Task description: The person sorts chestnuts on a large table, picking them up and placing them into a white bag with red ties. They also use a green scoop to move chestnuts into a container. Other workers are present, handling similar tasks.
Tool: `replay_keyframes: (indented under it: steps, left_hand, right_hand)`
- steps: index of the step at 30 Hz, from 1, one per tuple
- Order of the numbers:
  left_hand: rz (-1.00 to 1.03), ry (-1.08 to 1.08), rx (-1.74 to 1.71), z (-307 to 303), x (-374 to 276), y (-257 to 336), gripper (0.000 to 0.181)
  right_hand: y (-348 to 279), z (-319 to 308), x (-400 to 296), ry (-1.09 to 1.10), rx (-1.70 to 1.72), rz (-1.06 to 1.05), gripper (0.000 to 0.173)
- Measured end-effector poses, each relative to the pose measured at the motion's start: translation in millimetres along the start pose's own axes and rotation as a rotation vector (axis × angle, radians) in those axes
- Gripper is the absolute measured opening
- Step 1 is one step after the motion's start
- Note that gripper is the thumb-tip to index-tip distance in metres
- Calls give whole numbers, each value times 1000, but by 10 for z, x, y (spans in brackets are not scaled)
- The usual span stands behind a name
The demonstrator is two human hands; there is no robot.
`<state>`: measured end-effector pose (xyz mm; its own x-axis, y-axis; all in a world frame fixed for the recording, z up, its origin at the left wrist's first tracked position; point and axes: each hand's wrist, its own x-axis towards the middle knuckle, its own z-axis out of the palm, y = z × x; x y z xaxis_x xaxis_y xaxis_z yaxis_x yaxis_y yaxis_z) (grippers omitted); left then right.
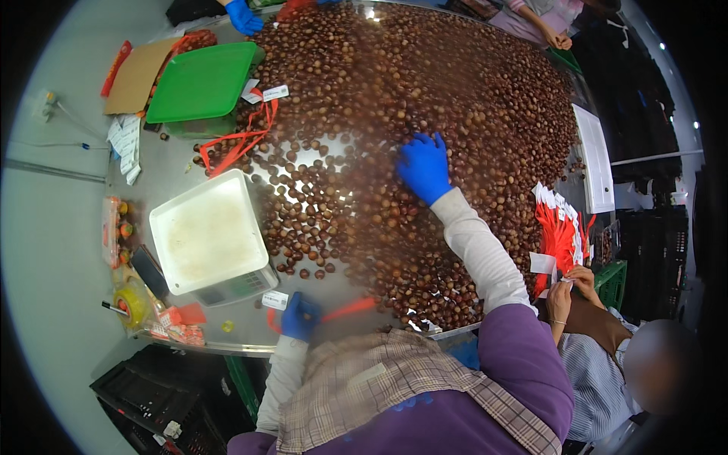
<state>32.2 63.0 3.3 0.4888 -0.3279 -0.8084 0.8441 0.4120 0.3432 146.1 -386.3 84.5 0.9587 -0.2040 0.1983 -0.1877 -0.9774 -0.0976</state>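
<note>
My right hand [424,166], in a blue glove, reaches over the middle of a wide layer of round brown nuts [489,85] on a metal table [227,335]; its fingers are spread on the nuts. My left hand [300,317], also blue-gloved, is closed around a red net strip [350,309] near the table's front edge. A white printed tag [275,300] lies beside that hand, at the strip's left end. Just beyond my left hand stands a scale with a white tray [210,233]. Looser nuts [307,219] lie between the scale and my right arm.
A green-lidded box [202,82] and red net strips [244,142] lie far left. A phone [149,272] and yellow tape roll [129,307] sit left of the scale. Tagged red nets [557,233] are at right, beside a co-worker's hands [569,293]. Other people stand across the table.
</note>
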Motion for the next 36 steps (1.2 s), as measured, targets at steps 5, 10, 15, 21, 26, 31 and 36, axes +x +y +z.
replay_keyframes:
  steps: [5, 10, 15, 21, 26, 31, 36]
  left_hand:
    - [6, -52, -6, -43, 15, 10, 49]
    - [1, 35, -13, 40, -7, 11, 51]
    - [-27, -16, 0, -28, 24, 31, 52]
    - [-21, -67, -4, -81, 36, 31, 51]
    - [-8, -70, 37, -112, 54, 25, 50]
    - [-10, -41, 34, -92, 56, 27, 51]
    - [-53, -28, -29, -132, 78, 20, 52]
  right_hand:
    - [97, -248, -419, 8, 100, 101, 19]
    - [130, -294, -800, 31, 82, 121, 18]
    - [5, -342, -1111, 69, 203, 150, 26]
    - [-146, -414, -1286, 4, 289, 172, 29]
    - [-325, -294, -946, 97, 486, 237, 46]
    - [-520, -105, -720, -5, 239, 225, 59]
    - [-735, -16, -1094, -1, 237, 64, 58]
